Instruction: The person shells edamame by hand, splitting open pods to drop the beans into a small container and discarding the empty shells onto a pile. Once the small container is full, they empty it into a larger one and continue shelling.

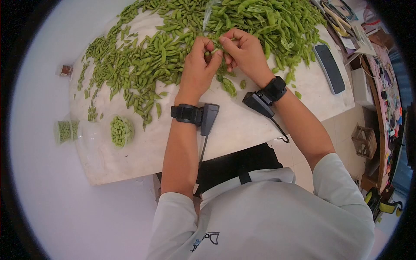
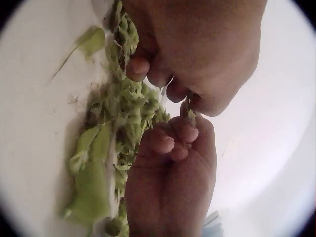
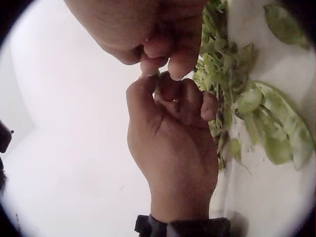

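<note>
Fingers of your left hand and right hand curled in, pinching a green pod between them, by the near side of the pod heap, tub of beans well to your left.

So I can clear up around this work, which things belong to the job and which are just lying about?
Seem part of the job:
- the pod pinched between left hand and right hand
- the heaped green pods
- the shelled beans in the small container

Apparently just lying about:
- the phone
- the wooden stool or crate
</note>
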The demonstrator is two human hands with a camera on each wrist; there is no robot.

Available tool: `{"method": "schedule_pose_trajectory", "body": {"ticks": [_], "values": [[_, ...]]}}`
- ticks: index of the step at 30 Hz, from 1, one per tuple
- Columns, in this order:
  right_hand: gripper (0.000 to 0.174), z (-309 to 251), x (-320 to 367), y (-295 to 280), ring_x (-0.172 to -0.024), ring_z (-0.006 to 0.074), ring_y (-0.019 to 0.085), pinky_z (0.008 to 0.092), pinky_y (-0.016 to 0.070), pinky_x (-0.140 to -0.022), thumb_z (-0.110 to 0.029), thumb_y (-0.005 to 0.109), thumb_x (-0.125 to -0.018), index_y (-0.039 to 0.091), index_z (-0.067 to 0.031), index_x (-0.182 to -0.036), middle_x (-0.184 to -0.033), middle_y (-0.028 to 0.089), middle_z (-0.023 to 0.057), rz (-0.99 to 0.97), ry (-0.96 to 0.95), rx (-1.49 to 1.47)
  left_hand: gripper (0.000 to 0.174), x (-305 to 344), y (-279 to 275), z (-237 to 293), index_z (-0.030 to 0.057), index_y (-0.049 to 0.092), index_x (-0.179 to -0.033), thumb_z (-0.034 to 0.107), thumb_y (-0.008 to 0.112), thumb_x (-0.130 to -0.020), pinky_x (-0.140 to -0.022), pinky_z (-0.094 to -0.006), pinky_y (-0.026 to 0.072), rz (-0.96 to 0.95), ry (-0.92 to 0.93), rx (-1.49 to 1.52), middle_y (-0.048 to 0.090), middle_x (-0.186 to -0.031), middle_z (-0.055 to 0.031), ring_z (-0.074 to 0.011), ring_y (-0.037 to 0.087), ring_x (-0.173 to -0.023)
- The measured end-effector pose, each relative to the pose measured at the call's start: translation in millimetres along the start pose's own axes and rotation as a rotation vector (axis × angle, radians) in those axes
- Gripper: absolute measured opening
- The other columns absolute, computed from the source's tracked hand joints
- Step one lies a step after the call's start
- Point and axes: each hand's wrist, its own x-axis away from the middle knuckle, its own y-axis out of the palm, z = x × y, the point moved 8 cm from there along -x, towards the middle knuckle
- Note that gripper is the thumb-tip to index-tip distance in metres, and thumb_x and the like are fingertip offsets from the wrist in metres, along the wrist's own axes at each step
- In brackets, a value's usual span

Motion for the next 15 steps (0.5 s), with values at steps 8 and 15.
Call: {"method": "schedule_pose_trajectory", "body": {"ticks": [8, 15], "values": [[0.02, 1, -4, -6, -0.043, 0.0088, 0.051, 0.0233, 0.0428, -0.039, -0.021, 0.055, -0.09, 0.055, -0.001, -0.092, -0.057, 0.054, 0.0027, 0.059, -0.016, 0.036, 0.01, 8, -52, 20, 0.0033, 0.048, -0.096, 0.008, 0.044, -0.088, -0.052, -0.0224, 0.0334, 0.271, 0.002, 0.507, 0.047, -0.076, -0.0015, -0.0074, 0.036, -0.057], [0.02, -1, 0, 3, -0.046, 0.0074, 0.049, 0.023, 0.043, -0.042, -0.02, 0.053, -0.092, 0.055, -0.0003, -0.093, -0.058, 0.053, 0.0021, -0.004, -0.03, 0.068, 0.014, 106, -189, 32, 0.0066, 0.053, -0.097, 0.013, 0.041, -0.095, -0.053, -0.0196, 0.0306, 0.444, -0.104, -0.174, 0.043, -0.073, 0.0021, -0.0046, 0.036, -0.063]]}}
